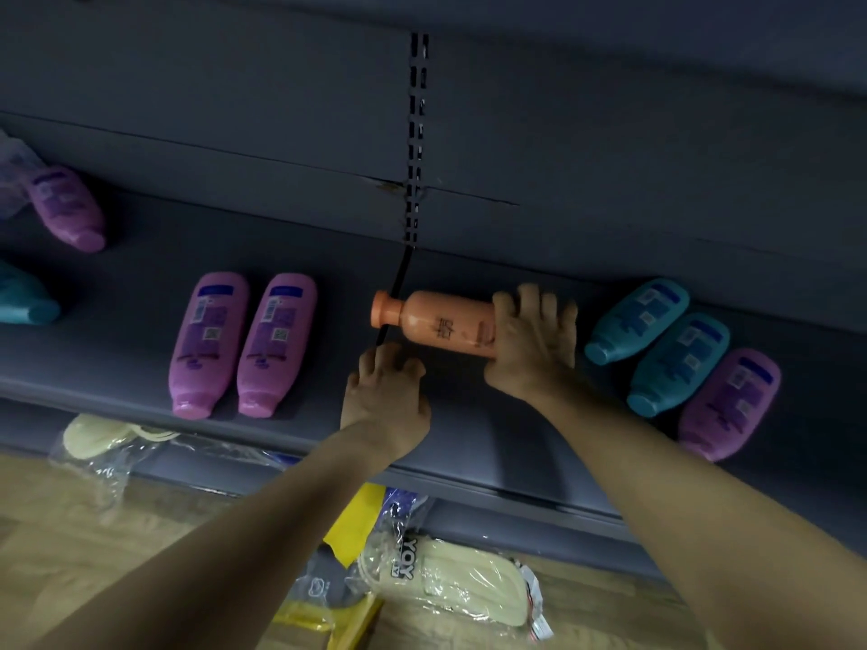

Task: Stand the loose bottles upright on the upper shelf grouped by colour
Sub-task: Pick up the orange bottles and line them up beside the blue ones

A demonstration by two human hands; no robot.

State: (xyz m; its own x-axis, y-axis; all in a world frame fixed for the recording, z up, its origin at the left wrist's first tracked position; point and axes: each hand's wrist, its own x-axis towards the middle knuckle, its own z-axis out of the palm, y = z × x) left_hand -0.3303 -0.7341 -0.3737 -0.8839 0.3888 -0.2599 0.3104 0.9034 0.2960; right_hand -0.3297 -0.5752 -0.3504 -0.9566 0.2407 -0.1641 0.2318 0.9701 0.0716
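Orange bottle (441,323) is lying on its side in the middle of the upper shelf (469,443), its cap pointing left across the dark seam (396,293) where two shelf boards meet. The right hand (535,340) is wrapped over its base end, fingers curled across the top. The left hand (387,391) sits just in front of the bottle's neck, fingers loosely bent with the tips on the shelf, and nothing in it as far as I can see. Everything else up here lies flat too: two pink bottles (209,344) side by side to the left, two teal bottles (678,363) to the right with a purple bottle (729,403) just beside them, and another purple one (65,208) and a teal one (23,302) far off at the left edge. From where I stand the weak point is the grip, since the bottle is held at the base end only: as it is tipped up, smooth plastic could slip or the cap end could swing. Set down on the seam, it might rock and topple. The right forearm passes close to the teal pair, and a nudge could roll them or the purple bottle towards the front lip, down onto the wrapped slippers (450,579) below
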